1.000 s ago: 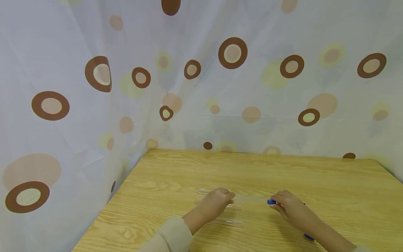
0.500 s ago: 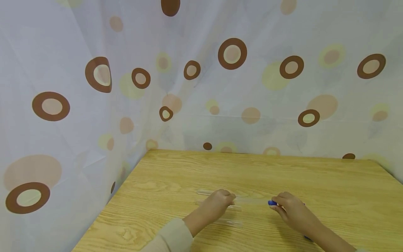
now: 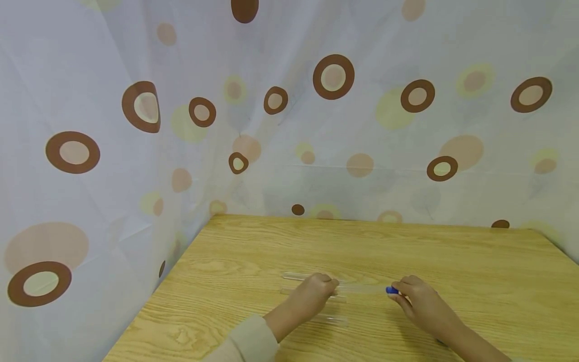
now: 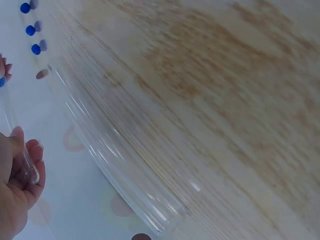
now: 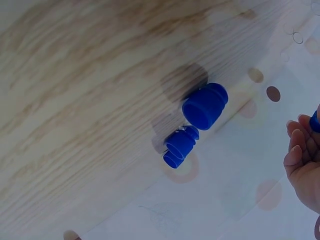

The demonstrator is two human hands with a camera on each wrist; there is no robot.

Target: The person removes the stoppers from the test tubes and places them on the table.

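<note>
My left hand (image 3: pixel 313 294) holds a clear test tube (image 3: pixel 359 288) near its rounded end. In the left wrist view that end (image 4: pixel 32 175) lies between the thumb and curled fingers. My right hand (image 3: pixel 420 304) pinches a small blue stopper (image 3: pixel 391 290) between thumb and fingertips, at the tube's other end. Whether the stopper sits in the tube's mouth or only meets it, I cannot tell. More clear tubes lie on the table around my left hand, one (image 3: pixel 296 276) beyond it and another (image 3: pixel 332 319) nearer me; the hand partly covers them.
Three blue stoppers rest on the wooden table (image 3: pixel 253 241) in the right wrist view, the largest stopper (image 5: pixel 205 106) beside two smaller ones (image 5: pixel 180 142). A large clear tube (image 4: pixel 110 145) fills the left wrist view's middle. A dotted curtain (image 3: pixel 280 186) hangs behind and left.
Both hands stay nearly in place, with the tube and stopper still held. My right hand and forearm have shifted slightly, hiding the blue stoppers that showed beside them in the head view.
</note>
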